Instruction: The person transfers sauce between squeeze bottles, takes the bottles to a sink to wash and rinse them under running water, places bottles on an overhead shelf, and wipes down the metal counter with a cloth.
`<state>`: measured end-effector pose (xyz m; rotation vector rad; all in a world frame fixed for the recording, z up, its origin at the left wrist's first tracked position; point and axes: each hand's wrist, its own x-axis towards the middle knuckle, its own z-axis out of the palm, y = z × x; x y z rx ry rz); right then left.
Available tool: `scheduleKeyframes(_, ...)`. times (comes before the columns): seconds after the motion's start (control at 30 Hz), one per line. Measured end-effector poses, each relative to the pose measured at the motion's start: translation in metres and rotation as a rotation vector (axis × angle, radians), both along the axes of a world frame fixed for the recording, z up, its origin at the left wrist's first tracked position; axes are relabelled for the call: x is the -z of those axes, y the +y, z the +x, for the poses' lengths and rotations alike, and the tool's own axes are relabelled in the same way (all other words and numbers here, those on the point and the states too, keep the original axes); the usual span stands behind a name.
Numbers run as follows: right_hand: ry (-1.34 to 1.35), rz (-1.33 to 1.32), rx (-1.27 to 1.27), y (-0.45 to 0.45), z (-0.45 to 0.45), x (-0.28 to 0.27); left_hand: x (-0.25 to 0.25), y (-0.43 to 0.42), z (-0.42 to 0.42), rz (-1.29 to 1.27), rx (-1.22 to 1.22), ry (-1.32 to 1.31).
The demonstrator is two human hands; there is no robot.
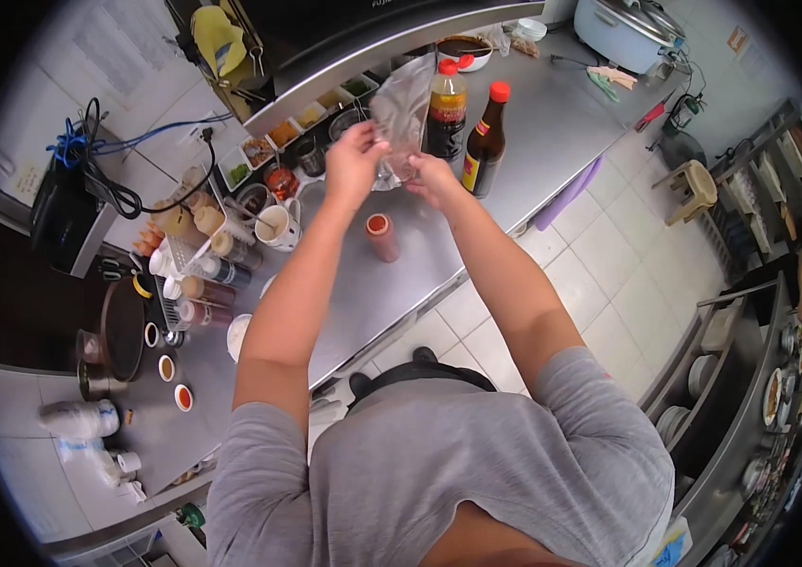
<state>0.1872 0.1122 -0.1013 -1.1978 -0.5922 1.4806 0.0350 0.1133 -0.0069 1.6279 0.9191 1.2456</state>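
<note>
A see-through plastic bag (404,99) hangs between my hands above the steel counter. My left hand (356,159) is closed on its left side, fingers bent. At its lower right edge, my right hand (433,180) pinches the plastic. Whether the bag holds anything I cannot tell. Just below my hands stands a squeeze bottle (382,240) of red sauce, uncapped. Right behind my right hand are a large dark sauce bottle (446,113) with a red cap and a dark glass bottle (485,146), also red-capped.
Small containers of chopped ingredients (283,132) line the back of the steel counter (533,123). A white mug (278,230) and a rack of squeeze bottles (217,250) stand at left. Small sauce cups (183,398) sit nearer. A white cooker (630,36) is at far right.
</note>
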Motion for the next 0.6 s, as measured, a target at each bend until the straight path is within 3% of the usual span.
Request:
scheduleKeyframes(0.07, -0.261, 0.013, -0.042, 0.006, -0.008, -0.003, 0.015, 0.024, -0.023, -0.104, 0.052, -0.095)
scheduleKeyframes(0.2, -0.744, 0.032, -0.081, 0.018, -0.013, 0.042, 0.073, 0.045, -0.054, -0.212, -0.059, 0.111)
scheduleKeyframes(0.23, -0.749, -0.014, -0.092, 0.012, -0.011, 0.043, 0.08, 0.046, -0.058, -0.237, -0.104, 0.163)
scheduleKeyframes(0.33, -0.426, -0.116, -0.115, -0.011, -0.002, 0.048, 0.084, 0.045, -0.055, -0.205, -0.051, 0.099)
scheduleKeyframes(0.43, -0.279, -0.045, 0.01, -0.046, 0.003, 0.057, 0.091, 0.048, -0.052, -0.214, -0.019, 0.007)
scheduleKeyframes(0.5, -0.297, -0.04, 0.021, -0.074, 0.003, 0.054, 0.093, 0.053, -0.055, -0.226, 0.0, 0.073)
scheduleKeyframes(0.6, -0.354, -0.026, -0.013, -0.124, 0.01, 0.045, 0.074, 0.024, -0.064, -0.197, -0.19, 0.162)
